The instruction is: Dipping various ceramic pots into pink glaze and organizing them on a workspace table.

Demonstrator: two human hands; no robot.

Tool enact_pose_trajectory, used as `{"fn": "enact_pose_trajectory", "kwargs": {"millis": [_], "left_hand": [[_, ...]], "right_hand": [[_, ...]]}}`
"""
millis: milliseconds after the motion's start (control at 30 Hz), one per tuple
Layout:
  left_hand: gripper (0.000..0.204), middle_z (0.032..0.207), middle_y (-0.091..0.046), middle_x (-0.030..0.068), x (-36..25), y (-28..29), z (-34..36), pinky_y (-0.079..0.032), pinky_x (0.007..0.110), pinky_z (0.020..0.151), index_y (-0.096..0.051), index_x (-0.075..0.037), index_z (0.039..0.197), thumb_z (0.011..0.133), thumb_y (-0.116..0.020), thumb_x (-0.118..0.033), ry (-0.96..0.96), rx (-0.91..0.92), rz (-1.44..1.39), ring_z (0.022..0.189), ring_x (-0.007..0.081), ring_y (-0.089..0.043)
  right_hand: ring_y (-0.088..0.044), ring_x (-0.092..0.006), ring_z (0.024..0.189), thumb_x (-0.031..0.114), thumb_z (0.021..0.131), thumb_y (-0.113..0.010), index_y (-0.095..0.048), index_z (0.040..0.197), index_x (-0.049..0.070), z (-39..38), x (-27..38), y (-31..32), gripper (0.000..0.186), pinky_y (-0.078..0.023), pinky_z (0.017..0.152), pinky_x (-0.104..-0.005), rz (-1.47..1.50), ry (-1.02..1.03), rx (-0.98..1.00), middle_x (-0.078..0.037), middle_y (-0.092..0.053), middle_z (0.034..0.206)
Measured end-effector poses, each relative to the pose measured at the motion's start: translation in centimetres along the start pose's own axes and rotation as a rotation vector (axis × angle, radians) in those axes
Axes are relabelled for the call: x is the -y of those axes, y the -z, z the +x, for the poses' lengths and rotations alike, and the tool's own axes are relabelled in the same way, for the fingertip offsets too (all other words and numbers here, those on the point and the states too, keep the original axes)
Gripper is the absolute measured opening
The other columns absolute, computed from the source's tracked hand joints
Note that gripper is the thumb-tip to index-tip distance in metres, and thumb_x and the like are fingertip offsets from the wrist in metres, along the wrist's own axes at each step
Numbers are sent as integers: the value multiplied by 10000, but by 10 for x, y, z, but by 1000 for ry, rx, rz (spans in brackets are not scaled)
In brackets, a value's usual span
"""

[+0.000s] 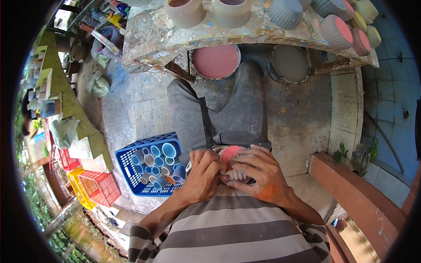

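Note:
Over my lap, my right hand [258,173] wraps its fingers round a small ribbed pot [232,153], pale grey on its side and pink at its top. My left hand [201,171] is closed beside that pot, fingers curled inward; what they hold is hidden. A pale item, partly covered by my hands, lies beneath them.
A paint-spattered bench [144,39] bears ribbed pots [285,13] in several colours, above buckets of pink [215,61] and grey [289,63] liquid. A blue crate [127,175] of small pots sits left; red [98,188] and yellow crates stand beyond. A brown ledge [342,188] runs right.

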State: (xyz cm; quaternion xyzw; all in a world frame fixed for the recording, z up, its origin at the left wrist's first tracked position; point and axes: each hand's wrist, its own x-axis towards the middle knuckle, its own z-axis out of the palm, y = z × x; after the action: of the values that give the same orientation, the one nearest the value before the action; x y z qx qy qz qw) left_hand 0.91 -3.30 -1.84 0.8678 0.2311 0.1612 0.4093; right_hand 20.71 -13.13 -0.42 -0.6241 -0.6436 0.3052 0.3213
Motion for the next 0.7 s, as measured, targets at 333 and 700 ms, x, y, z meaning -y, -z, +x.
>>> {"fn": "enact_pose_trajectory", "kwargs": {"millis": [333,700], "left_hand": [[369,1096,-557,104,3,-2,-8,-360,436,890,-603,-62,1047,705,-737,-25,-99,-19,12,1064,276,-554],[231,1165,-722,22,12,11,-2,-386,471,1054,-748,-112,1017,789,-743,-146,-80,31,-189,1172,228,-641]], "right_hand": [[-656,-230,962,72,701,-829,-755,890,108,-1,4,1,206,-508,981,-426,195,32,-48,-32,-662,958],[-637,-249,848,19,676,-766,-700,816,36,0,3,6,155,-534,872,-488,15,147,-87,-64,-581,848]]}}
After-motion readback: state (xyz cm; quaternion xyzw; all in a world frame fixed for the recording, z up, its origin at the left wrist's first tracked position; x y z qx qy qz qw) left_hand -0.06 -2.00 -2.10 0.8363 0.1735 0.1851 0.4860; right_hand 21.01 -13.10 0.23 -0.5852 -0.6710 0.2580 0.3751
